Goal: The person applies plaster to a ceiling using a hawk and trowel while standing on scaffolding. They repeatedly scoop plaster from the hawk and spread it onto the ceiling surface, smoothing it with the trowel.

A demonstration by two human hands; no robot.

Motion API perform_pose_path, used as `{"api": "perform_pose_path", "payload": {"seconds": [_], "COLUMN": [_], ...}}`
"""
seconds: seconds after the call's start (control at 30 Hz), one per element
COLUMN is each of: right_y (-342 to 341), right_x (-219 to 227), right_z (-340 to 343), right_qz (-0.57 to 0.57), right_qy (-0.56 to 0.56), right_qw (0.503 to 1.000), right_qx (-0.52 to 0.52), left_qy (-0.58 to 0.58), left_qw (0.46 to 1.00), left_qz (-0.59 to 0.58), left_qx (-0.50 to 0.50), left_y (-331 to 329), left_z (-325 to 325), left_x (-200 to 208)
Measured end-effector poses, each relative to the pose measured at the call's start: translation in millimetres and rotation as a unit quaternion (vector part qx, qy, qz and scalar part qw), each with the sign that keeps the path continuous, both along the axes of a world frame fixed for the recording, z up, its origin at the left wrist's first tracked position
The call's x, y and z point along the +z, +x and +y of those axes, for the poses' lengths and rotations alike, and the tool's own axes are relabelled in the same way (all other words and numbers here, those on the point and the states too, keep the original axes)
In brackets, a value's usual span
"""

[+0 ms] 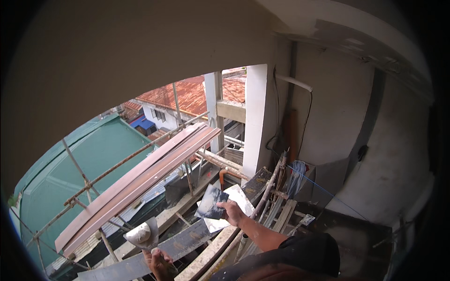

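My left hand (161,265), low in the picture, is closed round the handle of a putty knife (151,240). A thick lump of white putty (139,232) sits on its broad blade. To the right, my right hand (231,213) reaches out with its fingers closed on the edge of a flat, dark grey square plate (211,202) smeared with white. Beneath that plate lies a white sheet (240,200), partly covered by the plate and my hand.
A dark plank (187,240) and wooden poles (267,194) run below my hands. Long pinkish boards (140,185) rest on scaffold pipes (122,174) at the left, above a green roof (93,159). A white column (255,117) stands ahead; a blue cord (335,193) stretches across the right.
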State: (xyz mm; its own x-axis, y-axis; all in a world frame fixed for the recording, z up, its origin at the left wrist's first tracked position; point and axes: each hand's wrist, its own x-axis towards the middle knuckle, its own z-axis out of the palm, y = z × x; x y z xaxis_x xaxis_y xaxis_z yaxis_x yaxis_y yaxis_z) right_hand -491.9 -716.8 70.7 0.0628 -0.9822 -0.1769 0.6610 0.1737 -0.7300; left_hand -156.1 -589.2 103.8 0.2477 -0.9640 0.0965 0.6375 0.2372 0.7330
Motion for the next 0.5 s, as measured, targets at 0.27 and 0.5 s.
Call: {"api": "perform_pose_path", "payload": {"seconds": [0.27,0.5], "right_y": [59,179], "right_x": [138,165], "right_z": [78,111], "right_qz": [0.017,0.007], "right_qy": [-0.083,-0.075], "right_qw": [0.996,0.974], "right_qx": [0.026,0.212], "left_qy": [-0.052,-0.132], "left_qw": [0.997,0.968], "left_qz": [-0.052,-0.188], "left_qx": [-0.001,0.099], "left_y": [2,46], "left_z": [-12,-14], "left_x": [60,60]}}
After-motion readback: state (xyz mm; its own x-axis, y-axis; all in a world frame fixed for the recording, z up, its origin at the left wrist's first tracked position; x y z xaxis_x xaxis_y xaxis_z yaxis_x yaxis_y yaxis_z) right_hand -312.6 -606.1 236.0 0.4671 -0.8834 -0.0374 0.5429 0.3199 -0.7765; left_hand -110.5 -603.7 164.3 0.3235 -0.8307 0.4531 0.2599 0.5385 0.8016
